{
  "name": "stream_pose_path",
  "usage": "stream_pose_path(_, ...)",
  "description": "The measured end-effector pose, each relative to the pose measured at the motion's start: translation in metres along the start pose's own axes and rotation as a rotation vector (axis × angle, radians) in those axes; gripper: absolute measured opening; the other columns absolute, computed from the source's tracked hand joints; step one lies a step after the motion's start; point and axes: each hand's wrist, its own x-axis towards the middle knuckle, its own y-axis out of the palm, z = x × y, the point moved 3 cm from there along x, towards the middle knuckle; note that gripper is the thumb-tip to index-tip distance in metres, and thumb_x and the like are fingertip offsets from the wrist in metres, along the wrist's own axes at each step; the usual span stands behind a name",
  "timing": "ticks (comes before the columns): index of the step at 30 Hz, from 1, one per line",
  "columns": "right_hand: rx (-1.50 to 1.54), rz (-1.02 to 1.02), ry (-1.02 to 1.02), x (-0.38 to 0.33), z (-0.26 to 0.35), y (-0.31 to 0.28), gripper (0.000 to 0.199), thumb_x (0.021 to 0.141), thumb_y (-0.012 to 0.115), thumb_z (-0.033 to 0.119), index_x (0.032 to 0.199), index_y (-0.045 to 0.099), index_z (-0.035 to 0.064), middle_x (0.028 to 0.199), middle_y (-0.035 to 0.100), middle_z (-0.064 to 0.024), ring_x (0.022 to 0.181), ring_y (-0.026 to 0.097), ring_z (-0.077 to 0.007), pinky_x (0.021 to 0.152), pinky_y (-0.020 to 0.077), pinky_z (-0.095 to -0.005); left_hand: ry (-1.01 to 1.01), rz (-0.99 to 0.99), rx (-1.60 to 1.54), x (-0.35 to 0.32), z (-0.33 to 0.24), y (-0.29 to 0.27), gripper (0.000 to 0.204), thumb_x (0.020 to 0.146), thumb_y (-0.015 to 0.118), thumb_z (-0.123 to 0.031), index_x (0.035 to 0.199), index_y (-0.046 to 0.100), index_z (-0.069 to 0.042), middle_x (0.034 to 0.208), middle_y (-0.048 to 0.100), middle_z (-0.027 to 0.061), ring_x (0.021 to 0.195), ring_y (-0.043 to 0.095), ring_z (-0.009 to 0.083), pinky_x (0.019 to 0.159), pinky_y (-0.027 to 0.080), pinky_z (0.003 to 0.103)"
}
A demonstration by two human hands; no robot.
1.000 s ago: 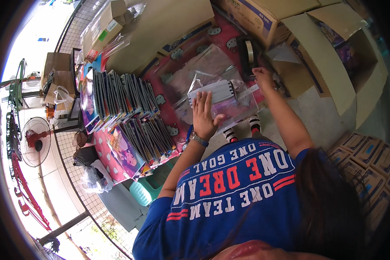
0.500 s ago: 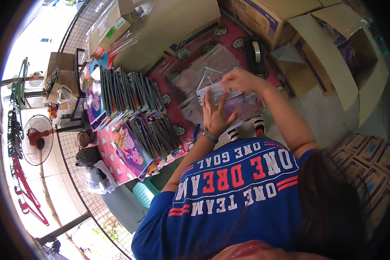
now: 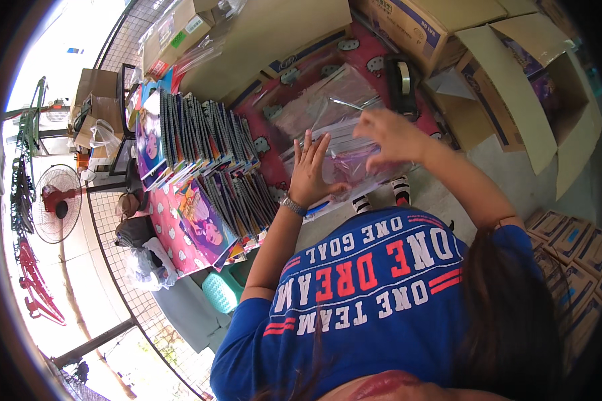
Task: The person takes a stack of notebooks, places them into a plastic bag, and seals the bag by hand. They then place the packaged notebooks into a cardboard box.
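Note:
A purple-and-white notebook lies under clear plastic on the table in front of me. My left hand has its fingers stretched out at the left side of this packet, thumb spread toward its near edge. Above the packet's right side is my right hand, fingers curved and apart from the thumb, nothing seen between them. Just beyond lie clear plastic sleeves spread over the pink table cover. A thin pale strip sticks out of the packet near my right fingertips; I cannot tell what it is.
Stacks of spiral notebooks stand on the left of the pink table. A black tape dispenser sits at the far right. An open carton is on the right, with small brown boxes below it. A fan stands far left.
My right hand has opened out of a closed grip and moved slightly right. My left hand has shifted left, off the packet's middle. The packet now lies flatter.

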Motion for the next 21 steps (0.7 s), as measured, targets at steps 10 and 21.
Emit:
stream_pose_path(10, 0.464, -0.237, 0.379, 0.033, -0.063, 0.023, 0.019, 0.083, 0.069, 0.012, 0.099, 0.067, 0.0016, 0.095, 0.07, -0.012, 0.086, 0.067, -0.0233, 0.076, 0.0524, -0.0325, -0.279, -0.467, -0.701, 0.065, 0.027, -0.013, 0.029, 0.081, 0.072, -0.012, 0.107, 0.066, 0.0, 0.108, 0.067, 0.0093, 0.115, 0.053, 0.0246, 0.1, 0.039, 0.036)
stream_pose_path(21, 0.459, 0.063, -0.095, 0.017, -0.045, 0.016, 0.063, 0.084, 0.069, 0.029, 0.138, 0.044, 0.007, 0.105, 0.065, -0.0169, 0.1, 0.063, -0.0298, 0.088, 0.0496, -0.0368, 0.136, -0.008, -0.271, 0.047, 0.022, -0.021, 0.044, 0.086, 0.068, -0.031, 0.114, 0.064, 0.002, 0.104, 0.066, 0.0168, 0.092, 0.064, 0.0285, 0.085, 0.051, 0.035)
